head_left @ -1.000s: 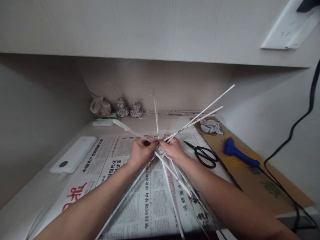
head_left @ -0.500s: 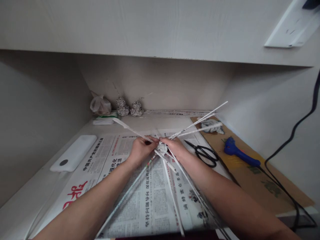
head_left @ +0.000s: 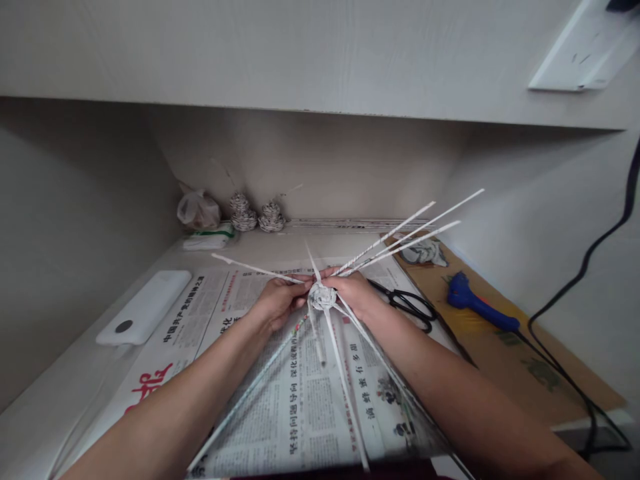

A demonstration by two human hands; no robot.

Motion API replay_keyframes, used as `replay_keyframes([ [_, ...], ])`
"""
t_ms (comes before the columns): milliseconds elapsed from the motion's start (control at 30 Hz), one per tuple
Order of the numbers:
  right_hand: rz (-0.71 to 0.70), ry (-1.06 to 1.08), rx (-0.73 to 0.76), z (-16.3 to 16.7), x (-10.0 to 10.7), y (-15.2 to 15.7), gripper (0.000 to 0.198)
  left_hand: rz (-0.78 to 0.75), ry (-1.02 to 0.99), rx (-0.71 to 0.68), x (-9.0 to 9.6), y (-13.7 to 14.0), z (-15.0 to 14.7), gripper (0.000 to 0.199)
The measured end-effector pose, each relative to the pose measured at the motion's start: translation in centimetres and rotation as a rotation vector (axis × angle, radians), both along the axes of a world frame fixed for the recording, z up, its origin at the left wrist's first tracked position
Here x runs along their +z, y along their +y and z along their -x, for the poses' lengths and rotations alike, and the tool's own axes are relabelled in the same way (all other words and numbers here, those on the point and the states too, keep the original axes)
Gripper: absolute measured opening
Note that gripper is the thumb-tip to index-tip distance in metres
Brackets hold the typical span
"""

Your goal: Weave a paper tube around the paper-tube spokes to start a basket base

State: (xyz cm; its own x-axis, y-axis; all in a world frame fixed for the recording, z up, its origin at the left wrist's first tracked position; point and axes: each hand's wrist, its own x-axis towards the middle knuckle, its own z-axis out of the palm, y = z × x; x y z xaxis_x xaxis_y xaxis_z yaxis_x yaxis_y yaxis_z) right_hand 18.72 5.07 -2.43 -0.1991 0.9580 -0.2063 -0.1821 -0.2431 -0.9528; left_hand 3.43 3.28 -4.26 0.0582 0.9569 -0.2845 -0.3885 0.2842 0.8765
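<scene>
Between my hands is a small round paper weaving (head_left: 323, 297) with several long rolled-paper strips (head_left: 343, 380) fanning out from its centre. My left hand (head_left: 283, 300) pinches its left edge, where one strip (head_left: 255, 269) points up and left. On the opposite side, my right hand (head_left: 353, 290) is closed on the weaving's right edge. Several strips (head_left: 400, 243) stick out past that hand toward the upper right. Other strips run down toward me, and one short strip (head_left: 317, 337) hangs just below the centre. Some fingertips are hidden behind the weaving.
Newspaper (head_left: 310, 413) covers the tabletop. Black scissors (head_left: 413, 305) lie right of my right hand, and a blue glue gun (head_left: 480, 307) rests on cardboard (head_left: 545, 380). A white device (head_left: 145, 307) lies left. Two woven paper pieces (head_left: 243, 213) and a plastic bag (head_left: 199, 210) stand at the back.
The weaving has turned so its round face shows more toward me. The upper-right strips have spread apart, the left strip lies lower, and the short strip has swung down.
</scene>
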Motion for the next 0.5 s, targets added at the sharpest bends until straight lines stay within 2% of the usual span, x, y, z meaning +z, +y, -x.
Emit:
replay_keyframes([
  [200, -0.169, -0.174, 0.034, -0.23, -0.49, -0.18, 0.026, -0.057, 0.068, -0.067, 0.48, -0.46, -0.26, 0.033],
  [367, -0.279, -0.297, 0.077, -0.44, -0.58, -0.30, 0.032, -0.131, 0.113, 0.026, 0.60, -0.64, -0.59, 0.027],
  [500, -0.293, -0.323, 0.064, -0.57, -0.26, -0.33, 0.032, -0.055, 0.080, -0.016, 0.56, -0.61, -0.57, 0.030],
])
